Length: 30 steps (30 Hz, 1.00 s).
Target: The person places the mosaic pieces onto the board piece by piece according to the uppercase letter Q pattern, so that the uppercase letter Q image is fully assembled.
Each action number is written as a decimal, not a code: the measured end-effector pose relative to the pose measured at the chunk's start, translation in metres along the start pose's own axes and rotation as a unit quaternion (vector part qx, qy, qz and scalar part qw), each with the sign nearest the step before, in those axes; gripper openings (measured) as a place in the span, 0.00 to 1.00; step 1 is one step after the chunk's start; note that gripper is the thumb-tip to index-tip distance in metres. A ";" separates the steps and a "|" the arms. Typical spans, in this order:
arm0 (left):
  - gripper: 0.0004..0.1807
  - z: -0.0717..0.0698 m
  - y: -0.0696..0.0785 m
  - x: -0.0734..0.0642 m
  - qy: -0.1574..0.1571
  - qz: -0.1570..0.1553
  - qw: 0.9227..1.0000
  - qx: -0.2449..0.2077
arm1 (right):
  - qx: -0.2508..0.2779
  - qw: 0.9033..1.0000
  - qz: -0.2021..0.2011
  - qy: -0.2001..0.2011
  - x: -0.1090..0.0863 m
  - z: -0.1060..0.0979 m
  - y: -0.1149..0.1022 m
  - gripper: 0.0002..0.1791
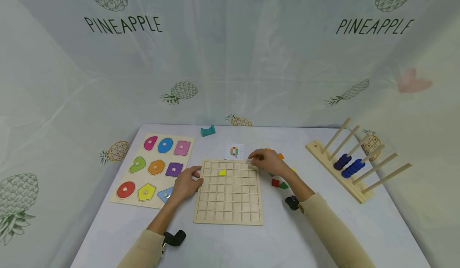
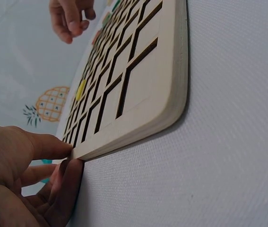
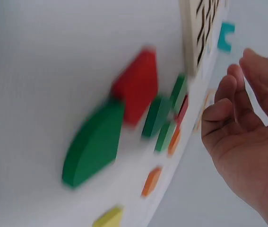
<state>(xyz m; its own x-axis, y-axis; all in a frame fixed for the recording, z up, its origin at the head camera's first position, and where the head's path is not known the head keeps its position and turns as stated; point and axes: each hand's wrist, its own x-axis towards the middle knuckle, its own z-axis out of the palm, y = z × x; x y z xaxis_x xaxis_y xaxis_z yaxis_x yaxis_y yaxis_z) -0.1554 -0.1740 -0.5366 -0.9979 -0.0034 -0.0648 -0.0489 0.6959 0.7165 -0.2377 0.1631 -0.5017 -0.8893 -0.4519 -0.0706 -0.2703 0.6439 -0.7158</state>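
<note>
A square wooden grid board (image 1: 230, 196) lies flat, with one yellow piece (image 1: 223, 172) in an upper cell. My left hand (image 1: 187, 183) grips the board's left edge; in the left wrist view its thumb and fingers (image 2: 53, 147) meet at the rim. Over the board's far right corner hovers my right hand (image 1: 269, 162), fingers loosely bent. Nothing shows between those fingertips in the right wrist view. Beside the board lie a red piece (image 3: 138, 87), a green curved piece (image 3: 96, 144) and several others, some partly hidden by the right hand. A small pattern card (image 1: 234, 151) lies beyond the board.
A shape-puzzle board (image 1: 143, 180) with knobbed coloured pieces lies left of the grid board. A teal block (image 1: 208, 131) sits near the table's back edge. At right stands a wooden peg rack (image 1: 338, 170) with blue beads on two pegs. A printed curtain (image 1: 230, 60) hangs behind.
</note>
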 end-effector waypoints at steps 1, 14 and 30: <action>0.28 0.000 0.000 0.000 0.001 0.000 1.000 0.000 | 0.000 1.000 0.004 0.002 0.000 -0.004 0.003 0.11; 0.28 0.000 0.000 -0.001 0.002 -0.003 1.000 -0.001 | -0.017 0.998 0.059 0.017 0.005 -0.018 0.041 0.15; 0.28 0.001 -0.002 0.001 0.006 -0.004 1.000 0.009 | -0.101 0.993 0.059 0.021 0.010 -0.010 0.034 0.12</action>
<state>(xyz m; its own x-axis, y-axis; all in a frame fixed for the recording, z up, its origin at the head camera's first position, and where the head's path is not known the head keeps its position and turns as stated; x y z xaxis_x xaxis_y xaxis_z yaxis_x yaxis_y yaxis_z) -0.1561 -0.1745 -0.5387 -0.9980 -0.0165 -0.0617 -0.0552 0.7083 0.7038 -0.2595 0.1866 -0.5193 -0.9329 -0.3418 -0.1130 -0.2280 0.8038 -0.5494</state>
